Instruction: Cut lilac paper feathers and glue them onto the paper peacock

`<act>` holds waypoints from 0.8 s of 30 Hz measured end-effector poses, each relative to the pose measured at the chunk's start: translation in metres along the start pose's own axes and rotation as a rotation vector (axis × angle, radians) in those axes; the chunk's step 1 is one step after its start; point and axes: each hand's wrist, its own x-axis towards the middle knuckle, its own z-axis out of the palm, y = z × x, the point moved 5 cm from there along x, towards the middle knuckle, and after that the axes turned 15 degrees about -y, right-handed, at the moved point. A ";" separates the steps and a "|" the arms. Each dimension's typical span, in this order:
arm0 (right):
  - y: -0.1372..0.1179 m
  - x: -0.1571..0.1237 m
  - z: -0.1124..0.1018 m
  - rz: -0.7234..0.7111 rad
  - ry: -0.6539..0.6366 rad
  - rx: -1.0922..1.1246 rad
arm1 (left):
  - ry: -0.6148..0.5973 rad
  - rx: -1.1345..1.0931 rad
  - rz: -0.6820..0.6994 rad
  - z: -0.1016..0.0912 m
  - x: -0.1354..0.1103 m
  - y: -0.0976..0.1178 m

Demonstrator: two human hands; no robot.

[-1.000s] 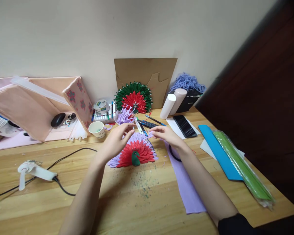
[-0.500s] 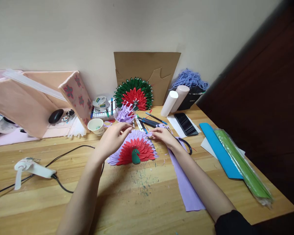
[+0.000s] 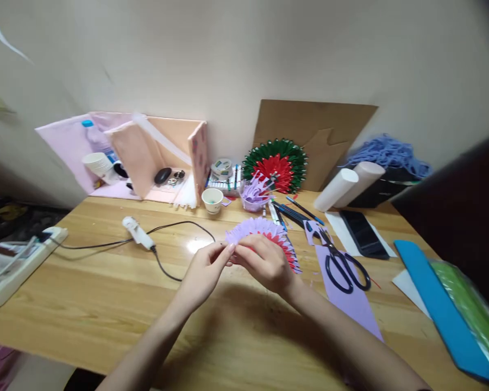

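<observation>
A purple-and-red paper peacock fan (image 3: 261,231) lies on the wooden table (image 3: 106,293), half hidden behind my hands. My left hand (image 3: 206,270) and my right hand (image 3: 264,263) meet in front of it, fingertips pinched together at its near left edge. What the fingers pinch is too small to name. Black-handled scissors (image 3: 342,260) lie on a purple paper sheet (image 3: 350,293) just right of my right hand.
A white glue gun (image 3: 137,233) with a black cord lies at the left, a power strip (image 3: 12,263) at the far left edge. At the back stand a finished green-red fan (image 3: 276,165), cardboard, a paper cup (image 3: 212,200), pens, white rolls, a phone (image 3: 361,233). Blue and green sheets lie right.
The view has swung left, so everything sits further right. Both hands drew back from the fan's far edge and came together at its near side. The scissors now lie uncovered.
</observation>
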 end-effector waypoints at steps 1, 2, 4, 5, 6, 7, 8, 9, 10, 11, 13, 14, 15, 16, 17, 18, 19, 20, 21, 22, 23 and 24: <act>-0.008 0.007 0.009 -0.023 -0.020 0.024 | 0.069 -0.019 -0.013 -0.008 -0.010 -0.006; -0.016 0.015 0.019 -0.041 -0.040 0.056 | 0.132 -0.050 -0.025 -0.016 -0.020 -0.014; -0.035 0.028 0.038 -0.071 -0.074 0.121 | 0.241 -0.134 -0.047 -0.031 -0.039 -0.032; -0.044 0.034 0.047 -0.084 -0.089 0.148 | 0.284 -0.171 -0.047 -0.038 -0.048 -0.040; -0.054 0.039 0.056 -0.097 -0.102 0.173 | 0.324 -0.195 -0.042 -0.045 -0.057 -0.048; -0.062 0.043 0.065 -0.111 -0.113 0.206 | 0.368 -0.206 -0.039 -0.053 -0.066 -0.055; -0.070 0.047 0.073 -0.125 -0.124 0.252 | 0.414 -0.206 -0.037 -0.061 -0.076 -0.062; -0.075 0.051 0.082 -0.132 -0.137 0.314 | 0.457 -0.200 -0.039 -0.070 -0.085 -0.068; -0.078 0.055 0.091 -0.122 -0.155 0.387 | 0.500 -0.195 -0.045 -0.079 -0.095 -0.074; -0.078 0.060 0.101 -0.086 -0.174 0.465 | 0.540 -0.193 -0.059 -0.088 -0.104 -0.080; -0.070 0.073 0.127 0.073 -0.212 0.604 | 0.614 -0.198 -0.104 -0.105 -0.122 -0.090; -0.064 0.080 0.142 0.192 -0.224 0.656 | 0.649 -0.199 -0.128 -0.114 -0.131 -0.095; -0.058 0.089 0.158 0.289 -0.229 0.690 | 0.679 -0.197 -0.145 -0.122 -0.138 -0.098; -0.055 0.099 0.174 0.358 -0.251 0.710 | 0.704 -0.194 -0.159 -0.129 -0.144 -0.100; -0.055 0.110 0.190 0.397 -0.275 0.726 | 0.723 -0.187 -0.170 -0.136 -0.150 -0.102; -0.054 0.121 0.204 0.427 -0.295 0.731 | 0.736 -0.177 -0.178 -0.143 -0.154 -0.103; -0.055 0.131 0.217 0.447 -0.312 0.734 | 0.746 -0.162 -0.184 -0.149 -0.157 -0.103; -0.057 0.141 0.228 0.454 -0.335 0.739 | 0.755 -0.143 -0.188 -0.155 -0.159 -0.104; -0.059 0.149 0.236 0.449 -0.344 0.745 | 0.764 -0.121 -0.187 -0.161 -0.160 -0.104; -0.061 0.155 0.242 0.443 -0.352 0.754 | 0.775 -0.098 -0.184 -0.166 -0.161 -0.104; -0.062 0.160 0.246 0.437 -0.358 0.765 | 0.790 -0.084 -0.183 -0.172 -0.162 -0.104; -0.063 0.162 0.247 0.432 -0.360 0.778 | 0.805 -0.074 -0.181 -0.176 -0.162 -0.106</act>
